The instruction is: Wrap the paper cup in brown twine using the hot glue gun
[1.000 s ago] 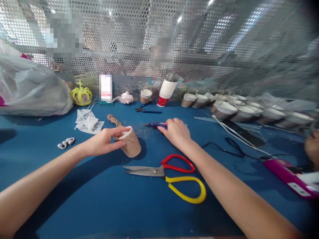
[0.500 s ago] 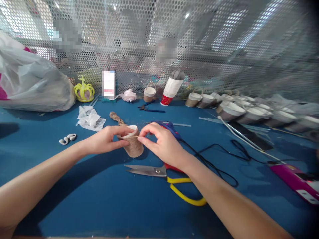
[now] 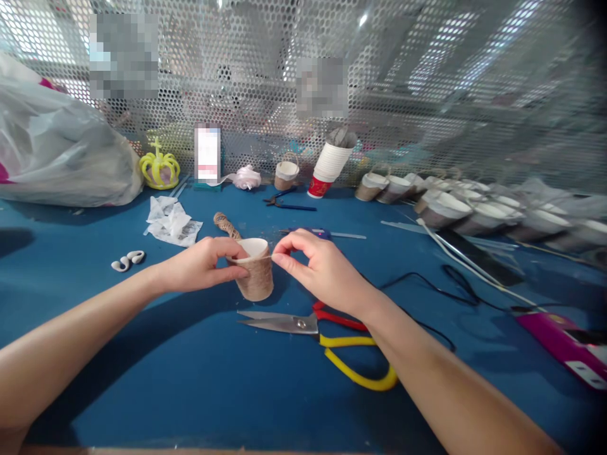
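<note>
A paper cup [image 3: 256, 281] wrapped in brown twine stands tilted over the blue table, its white rim facing up. My left hand [image 3: 205, 265] grips its left side, fingers inside the rim and thumb on the outer wrap. At the cup's right, my right hand [image 3: 320, 265] pinches a strand of twine [image 3: 266, 256] drawn along the upper edge. Behind the cup lies a twine bundle [image 3: 226, 224]. Large scissors [image 3: 289, 323] with red and yellow handles rest in front, partly beneath my right forearm. A blue glue gun [image 3: 313, 233] is mostly hidden behind my right hand.
Rows of wrapped cups [image 3: 446, 208] line the back right, near a dark phone [image 3: 478, 256] and a purple power strip [image 3: 562, 344]. Pliers [image 3: 289, 205], a stack of white cups [image 3: 329, 161] and a plastic bag [image 3: 61, 145] sit toward the back. Crumpled white paper [image 3: 173, 221] lies left.
My right hand has shifted slightly right, away from the cup, with the strand still pinched. The cup now sits more upright in my left hand, and the view has moved a little.
</note>
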Motion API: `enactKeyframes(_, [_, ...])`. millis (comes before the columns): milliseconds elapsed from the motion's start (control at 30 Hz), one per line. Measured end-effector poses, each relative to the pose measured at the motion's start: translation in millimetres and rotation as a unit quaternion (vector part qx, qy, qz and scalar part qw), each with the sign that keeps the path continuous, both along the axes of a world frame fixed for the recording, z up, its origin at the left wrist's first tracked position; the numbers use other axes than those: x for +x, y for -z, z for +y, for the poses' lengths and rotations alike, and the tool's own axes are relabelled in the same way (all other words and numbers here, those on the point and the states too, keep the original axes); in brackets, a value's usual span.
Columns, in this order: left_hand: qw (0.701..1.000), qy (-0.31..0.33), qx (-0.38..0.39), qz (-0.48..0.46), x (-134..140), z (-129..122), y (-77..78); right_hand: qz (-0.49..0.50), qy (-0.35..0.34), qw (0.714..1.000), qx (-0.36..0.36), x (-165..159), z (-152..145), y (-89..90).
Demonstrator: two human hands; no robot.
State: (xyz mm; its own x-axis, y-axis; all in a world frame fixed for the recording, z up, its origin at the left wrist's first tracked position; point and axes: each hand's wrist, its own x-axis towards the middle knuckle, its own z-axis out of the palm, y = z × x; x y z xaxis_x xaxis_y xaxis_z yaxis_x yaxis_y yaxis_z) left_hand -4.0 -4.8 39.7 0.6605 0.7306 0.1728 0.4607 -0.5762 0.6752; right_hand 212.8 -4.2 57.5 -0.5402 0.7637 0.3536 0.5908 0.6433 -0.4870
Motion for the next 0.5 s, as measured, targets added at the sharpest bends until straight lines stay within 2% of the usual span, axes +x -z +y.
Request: enactKeyframes(500, [1.0,0.017,0.019,0.008,-1.8,1.4,1.5,-0.018,-0.006,0.997,0.076,2.6,6.6,8.7])
